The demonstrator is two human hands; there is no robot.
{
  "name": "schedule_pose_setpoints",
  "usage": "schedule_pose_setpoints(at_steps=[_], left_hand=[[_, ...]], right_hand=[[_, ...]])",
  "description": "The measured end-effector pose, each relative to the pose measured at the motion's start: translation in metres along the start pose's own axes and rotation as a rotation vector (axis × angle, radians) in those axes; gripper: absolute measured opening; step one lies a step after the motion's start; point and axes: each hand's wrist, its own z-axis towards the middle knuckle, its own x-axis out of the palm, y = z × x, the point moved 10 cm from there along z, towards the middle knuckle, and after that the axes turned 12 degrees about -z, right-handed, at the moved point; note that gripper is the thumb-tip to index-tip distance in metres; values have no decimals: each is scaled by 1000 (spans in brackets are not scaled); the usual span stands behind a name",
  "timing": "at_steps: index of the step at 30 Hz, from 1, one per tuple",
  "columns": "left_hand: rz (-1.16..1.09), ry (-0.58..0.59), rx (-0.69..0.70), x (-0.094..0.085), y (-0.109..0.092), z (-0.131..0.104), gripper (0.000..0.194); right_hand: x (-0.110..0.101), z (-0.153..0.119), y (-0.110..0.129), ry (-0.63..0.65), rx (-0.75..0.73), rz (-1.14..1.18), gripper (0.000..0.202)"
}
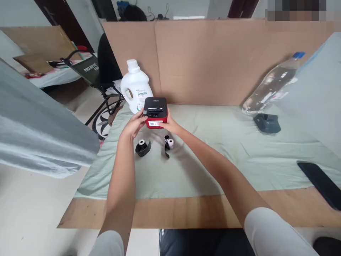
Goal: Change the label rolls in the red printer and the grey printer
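As we hold the black-and-red device [156, 113] before the white jug [137, 87], we cannot tell whether it touches the pale green cloth [207, 153]. Nearer us on that cloth lie white rolls [171, 143] and black strips [144, 151]; behind, a cardboard panel [210, 60] stands upright, with a folding chair [89, 69] to its left. Our left hand [134, 124] and right hand [171, 124] clasp the device from opposite sides, thumbs towards us, forearms [121, 181] stretched forward and converging.

One device [155, 107], two bottles [136, 85], perhaps two white rolls [171, 143] show.
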Motion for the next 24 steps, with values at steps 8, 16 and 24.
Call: schedule_pose_setpoints(at_steps=[8,16,24], left_hand=[[237,358,390,164,-14,-92,86],[121,423,285,226,109,-176,95],[231,384,305,229,148,-209,85]], right_hand=[[-164,-114,109,-311,-179,-240,101],[-218,-258,89,-434,20,-439,103],[-216,-306,53,-421,49,-362,98]])
